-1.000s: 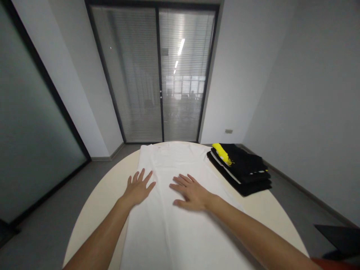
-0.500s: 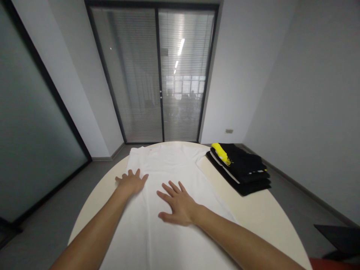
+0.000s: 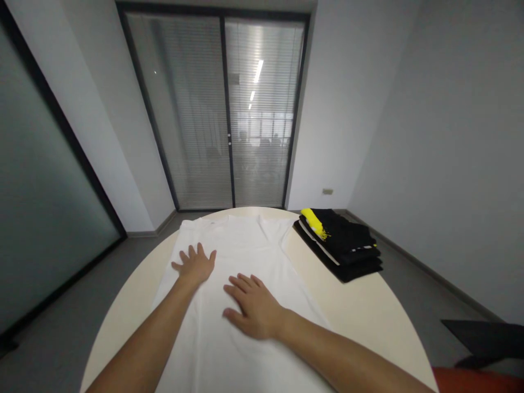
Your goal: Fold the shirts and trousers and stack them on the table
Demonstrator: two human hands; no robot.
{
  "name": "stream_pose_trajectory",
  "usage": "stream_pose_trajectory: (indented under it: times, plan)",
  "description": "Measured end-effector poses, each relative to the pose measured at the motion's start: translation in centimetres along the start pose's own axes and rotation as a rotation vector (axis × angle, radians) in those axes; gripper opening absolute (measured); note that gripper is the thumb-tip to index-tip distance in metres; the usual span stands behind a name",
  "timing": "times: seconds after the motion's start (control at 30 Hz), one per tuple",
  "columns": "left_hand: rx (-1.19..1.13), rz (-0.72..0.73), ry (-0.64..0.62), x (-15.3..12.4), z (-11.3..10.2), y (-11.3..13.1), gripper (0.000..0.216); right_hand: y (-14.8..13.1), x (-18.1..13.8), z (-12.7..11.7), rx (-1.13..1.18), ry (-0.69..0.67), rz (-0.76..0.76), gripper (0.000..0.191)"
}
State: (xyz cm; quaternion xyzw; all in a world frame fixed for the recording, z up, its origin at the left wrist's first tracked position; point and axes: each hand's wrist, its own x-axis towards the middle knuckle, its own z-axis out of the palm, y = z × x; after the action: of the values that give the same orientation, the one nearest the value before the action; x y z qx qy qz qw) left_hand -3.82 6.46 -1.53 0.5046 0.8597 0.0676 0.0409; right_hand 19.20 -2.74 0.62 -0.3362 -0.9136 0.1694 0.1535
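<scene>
A white T-shirt (image 3: 241, 240) lies spread over a round cream table, with a short sleeve at its far right and soft creases along its length. My left hand (image 3: 195, 266) rests on the left side of the shirt, palm down with fingers spread. Lower and to the right, my right hand (image 3: 254, 308) lies palm down on the middle of the cloth, thumb apart and fingers stretched out. Neither hand grasps the fabric. The near end of the shirt runs out of the frame.
A stack of folded black clothes (image 3: 339, 245), the top one marked yellow, sits on the table's (image 3: 368, 311) right side. Beyond stand glass doors with blinds (image 3: 204, 125). A black and red object (image 3: 487, 344), perhaps a chair, is at lower right.
My left hand has come in from the shirt's left edge onto the cloth. The right hand has slid slightly nearer me, its fingers closer together. The whole view has shifted a little.
</scene>
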Motion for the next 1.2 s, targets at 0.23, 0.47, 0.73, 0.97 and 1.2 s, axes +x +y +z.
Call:
stream_pose_trajectory:
  times: [0.23,0.47,0.73,0.97,1.2]
  plan:
    - [0.004,0.012,0.043,2.1,0.6,-1.0,0.082,6.8,3.1,-2.2,-0.088,0.169,0.123,0.046]
    - [-0.019,0.035,0.084,3.2,0.6,-1.6,0.079,14.7,6.5,-5.6,-0.282,0.329,0.668,0.036]
    - [-0.019,0.037,0.132,3.7,0.9,-1.7,0.076,21.3,10.0,-6.6,-0.235,0.412,0.892,0.045]
    - [-0.007,0.03,0.111,4.0,0.7,-1.6,0.076,23.4,11.6,-6.3,-0.15,0.438,0.821,0.053]
    - [-0.004,0.03,0.119,3.8,0.7,-1.6,0.076,24.6,10.7,-7.4,-0.048,0.548,0.823,0.041]
